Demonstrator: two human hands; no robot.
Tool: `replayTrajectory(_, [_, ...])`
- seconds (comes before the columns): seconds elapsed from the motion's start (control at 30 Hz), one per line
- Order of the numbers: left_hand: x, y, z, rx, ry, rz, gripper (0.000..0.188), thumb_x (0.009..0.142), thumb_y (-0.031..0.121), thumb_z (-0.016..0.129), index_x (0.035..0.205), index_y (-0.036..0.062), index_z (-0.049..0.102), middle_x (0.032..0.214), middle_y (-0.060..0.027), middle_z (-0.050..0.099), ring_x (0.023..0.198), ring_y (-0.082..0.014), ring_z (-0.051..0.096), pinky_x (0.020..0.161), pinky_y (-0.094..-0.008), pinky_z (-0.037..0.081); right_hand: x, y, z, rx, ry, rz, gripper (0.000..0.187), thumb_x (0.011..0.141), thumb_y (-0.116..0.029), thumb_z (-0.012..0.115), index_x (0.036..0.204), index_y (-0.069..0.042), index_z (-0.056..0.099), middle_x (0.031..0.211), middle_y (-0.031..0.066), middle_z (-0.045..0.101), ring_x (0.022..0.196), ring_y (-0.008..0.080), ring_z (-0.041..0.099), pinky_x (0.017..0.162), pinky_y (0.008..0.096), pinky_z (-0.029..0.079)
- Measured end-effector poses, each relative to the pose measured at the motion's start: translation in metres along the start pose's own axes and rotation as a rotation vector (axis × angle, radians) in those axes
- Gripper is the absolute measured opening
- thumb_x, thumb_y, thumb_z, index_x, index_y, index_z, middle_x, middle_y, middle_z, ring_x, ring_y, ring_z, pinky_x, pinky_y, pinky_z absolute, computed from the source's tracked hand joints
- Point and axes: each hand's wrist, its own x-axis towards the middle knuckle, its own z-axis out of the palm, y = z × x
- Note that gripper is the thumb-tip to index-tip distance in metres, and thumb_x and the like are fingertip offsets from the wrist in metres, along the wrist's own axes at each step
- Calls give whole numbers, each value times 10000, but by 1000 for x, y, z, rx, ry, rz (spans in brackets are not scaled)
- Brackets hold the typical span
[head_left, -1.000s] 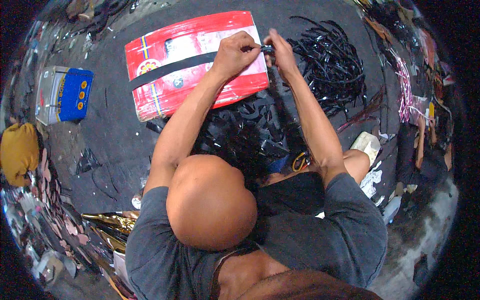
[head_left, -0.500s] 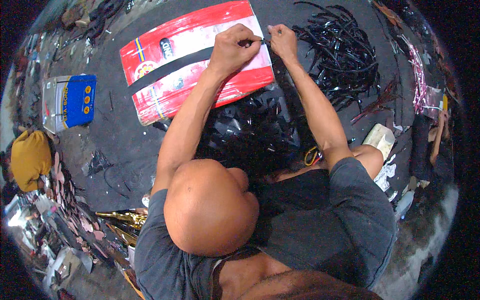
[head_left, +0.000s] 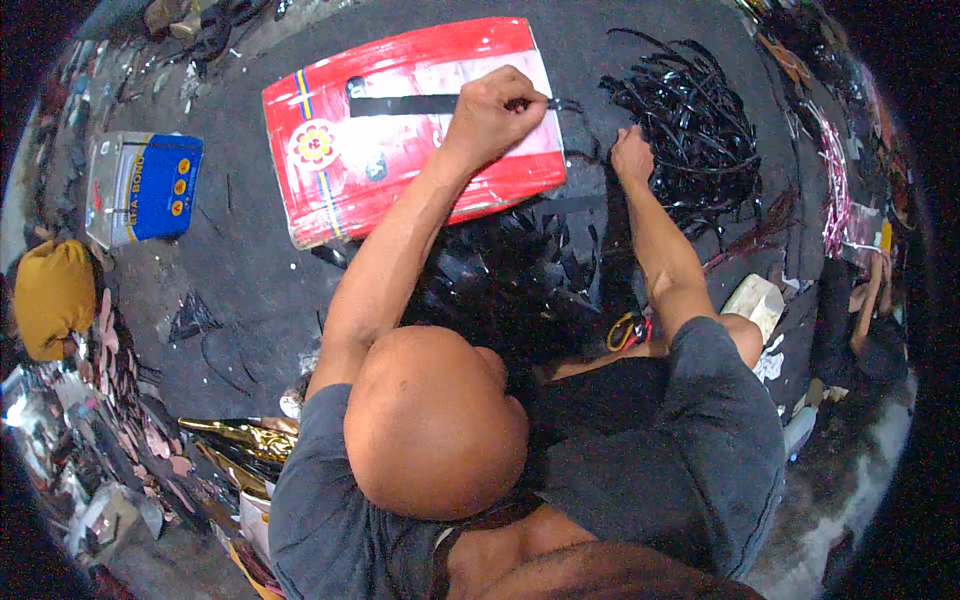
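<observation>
My left hand [head_left: 497, 112] is closed in a pinch over the right part of a red and white board [head_left: 430, 165], which has rounded corners and a flower emblem. Its fingers hold a flat black strip [head_left: 400, 105] that lies leftward across the board. Thin dark ends stick out past the board's right edge beside these fingers. To the right, my right hand [head_left: 632, 155] is closed, at the left side of a heap of shiny black strips [head_left: 700, 130]. A thin dark strand seems to run to its fingers, though what they grip is hard to make out.
More black pieces [head_left: 510, 265] lie below the board. Scissors with yellow and red handles [head_left: 628, 330] rest near my right forearm. A blue and white tin [head_left: 150, 190] and a mustard-coloured bundle [head_left: 55, 300] stand at left. Another person's arm [head_left: 870, 300] shows at far right.
My right hand has moved right and down, away from my left hand, to the heap. The black strip's left end has shifted from the board's left edge toward its middle.
</observation>
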Motion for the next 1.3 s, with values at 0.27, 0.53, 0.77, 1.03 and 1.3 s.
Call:
replayTrajectory(0.27, [-5,6,-1,36,13,10,29,754,56,722,774,37,714,766,-74,655,634,-183,653,596,-299,525,-56,-175,-109,601,-98,-678,381,1021,-376,488,972,-29,640,684,72,638,631,129,616,607,328,494])
replayTrajectory(0.53, [1,6,2,49,-41,-30,64,772,93,752,803,42,730,804,-61,680,663,-148,656,624,-277,530,-28,-118,-39,658,-41,-592,352,1008,-333,481,907,-28,624,821,221,658,802,440,638,672,470,488])
replayTrajectory(0.77, [-1,11,7,32,-9,-24,31,768,62,733,797,52,730,776,-62,661,634,-165,654,600,-281,530,1,-39,25,191,-63,-360,260,1008,-240,432,1035,-41,597,967,226,639,849,454,632,745,514,517])
replayTrajectory(1.03, [-5,5,0,82,-57,-3,58,796,81,733,836,40,735,837,-76,686,708,-178,674,651,-287,545,-12,-37,16,-60,-121,-317,382,1039,-371,351,1064,-29,521,922,298,671,891,521,630,783,593,506])
replayTrajectory(1.3, [-19,-1,-3,359,-227,421,413,799,28,684,1208,76,652,1048,-123,610,895,-275,609,782,-368,541,10,1,2,-205,-130,-310,324,1026,-275,332,1054,-11,518,954,307,675,927,491,661,816,567,532])
